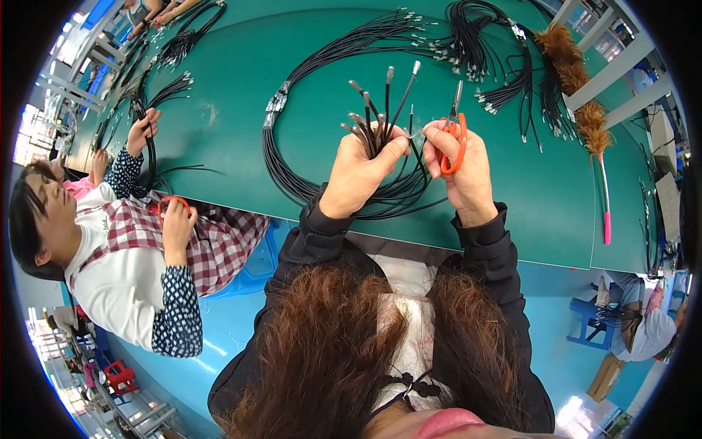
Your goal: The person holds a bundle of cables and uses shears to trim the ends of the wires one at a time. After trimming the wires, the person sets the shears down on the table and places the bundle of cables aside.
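My left hand (362, 172) grips a bundle of black cables (376, 124) whose metal-tipped ends fan upward above the fist. The rest of that cable bundle loops in a coil (292, 157) on the green table (241, 66). My right hand (461, 164) holds orange-handled scissors (456, 128) with the blades pointing up, close beside the cable ends. Both hands are raised over the table's near edge, almost touching each other.
More black cable bundles (482, 51) lie at the back of the table. A brown feather duster (578, 88) with a pink handle lies at the right. A co-worker in a checked apron (146, 241) sits at my left, handling cables (150, 139). Another person sits at lower right.
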